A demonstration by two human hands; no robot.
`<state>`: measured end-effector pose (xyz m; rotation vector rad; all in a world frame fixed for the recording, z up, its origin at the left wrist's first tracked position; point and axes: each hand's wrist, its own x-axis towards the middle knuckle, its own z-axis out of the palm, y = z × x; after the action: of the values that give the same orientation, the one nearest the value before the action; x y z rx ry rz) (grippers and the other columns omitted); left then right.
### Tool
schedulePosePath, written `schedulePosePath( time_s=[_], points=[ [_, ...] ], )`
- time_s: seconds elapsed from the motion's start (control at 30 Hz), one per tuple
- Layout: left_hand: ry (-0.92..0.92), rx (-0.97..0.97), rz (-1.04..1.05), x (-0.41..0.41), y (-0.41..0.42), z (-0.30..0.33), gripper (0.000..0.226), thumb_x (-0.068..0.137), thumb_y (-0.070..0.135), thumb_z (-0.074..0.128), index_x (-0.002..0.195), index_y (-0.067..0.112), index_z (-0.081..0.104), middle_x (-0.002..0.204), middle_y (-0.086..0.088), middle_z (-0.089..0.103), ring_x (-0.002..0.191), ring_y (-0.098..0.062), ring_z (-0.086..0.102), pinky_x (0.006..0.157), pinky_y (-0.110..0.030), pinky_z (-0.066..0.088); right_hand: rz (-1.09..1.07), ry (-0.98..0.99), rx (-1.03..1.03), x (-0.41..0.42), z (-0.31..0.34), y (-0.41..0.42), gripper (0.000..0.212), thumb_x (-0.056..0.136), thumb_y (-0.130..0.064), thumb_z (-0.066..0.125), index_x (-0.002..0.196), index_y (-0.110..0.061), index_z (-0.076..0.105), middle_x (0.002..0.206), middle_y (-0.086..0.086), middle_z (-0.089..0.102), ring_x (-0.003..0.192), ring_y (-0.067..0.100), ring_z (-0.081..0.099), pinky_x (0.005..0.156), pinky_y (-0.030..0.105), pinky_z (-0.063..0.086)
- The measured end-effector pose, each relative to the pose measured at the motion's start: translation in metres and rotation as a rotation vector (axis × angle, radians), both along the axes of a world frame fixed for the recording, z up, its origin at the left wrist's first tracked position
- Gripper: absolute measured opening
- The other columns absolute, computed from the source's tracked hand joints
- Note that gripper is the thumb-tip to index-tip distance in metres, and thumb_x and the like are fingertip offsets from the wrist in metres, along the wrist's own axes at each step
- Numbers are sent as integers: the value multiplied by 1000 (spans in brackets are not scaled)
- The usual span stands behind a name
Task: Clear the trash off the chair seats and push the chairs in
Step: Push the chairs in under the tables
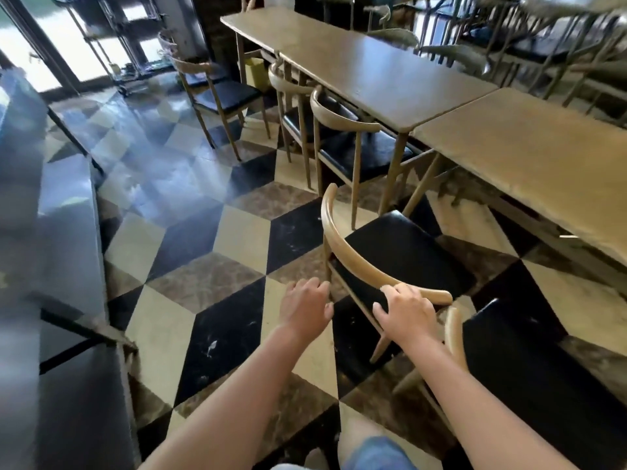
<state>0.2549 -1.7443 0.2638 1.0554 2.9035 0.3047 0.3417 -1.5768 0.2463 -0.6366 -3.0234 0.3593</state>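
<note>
The fingers of the left hand point(307, 305) hang loosely curled and hold nothing, close beside the left rear leg of a wooden chair point(386, 256). The fingers of the right hand point(405, 308) curl over the chair's curved backrest near its right end and grip it. This chair stands pulled out from the nearer wooden table point(529, 164), its black seat point(403, 249) bare, angled on the checkered floor point(234, 239). To its right, a second chair point(502, 347) with a black seat stands just beside the right forearm. Farther back, two more chairs point(342, 130) sit tucked against the longer table point(356, 62).
</note>
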Motion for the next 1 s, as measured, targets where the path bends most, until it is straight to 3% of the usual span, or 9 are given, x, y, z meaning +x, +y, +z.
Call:
schedulePosePath(
  time_s=[0.23,0.5,0.7,0.9,1.0],
  points=[
    [50,7,-141,-81,41,-11,23,92,33,54,108,18,61,110,0,66,104,-18,60,99,-37,43,-80,4,1,-60,-21,25,36,90,-42,49,118,-21,58,104,-2,60,92,15,54,75,29,46],
    [56,-190,-332,-158,99,-22,34,88,38,61,118,23,57,121,1,62,113,-19,57,104,-42,41,-192,8,-24,-103,-39,52,42,88,-49,51,118,-21,57,108,-1,61,93,15,55,75,28,50],
    [8,-309,-501,-183,117,-55,37,89,40,56,123,25,53,124,2,58,115,-18,55,101,-36,40,-232,-67,-64,-110,-62,50,42,87,-53,47,116,-23,56,106,-1,60,94,16,54,77,31,50],
    [-57,-393,-689,-215,127,-84,39,88,39,57,124,25,51,126,1,51,118,-20,48,96,-37,42,-343,-154,-112,-118,-88,32,52,87,-53,51,128,-22,48,115,1,59,105,19,52,87,33,45],
    [-92,-420,-762,-240,138,-89,33,89,41,56,120,29,56,121,4,55,116,-18,49,95,-36,44,-398,-167,-125,-132,-88,30,44,87,-49,54,122,-21,52,112,1,59,102,19,52,86,32,44]
  ],
)
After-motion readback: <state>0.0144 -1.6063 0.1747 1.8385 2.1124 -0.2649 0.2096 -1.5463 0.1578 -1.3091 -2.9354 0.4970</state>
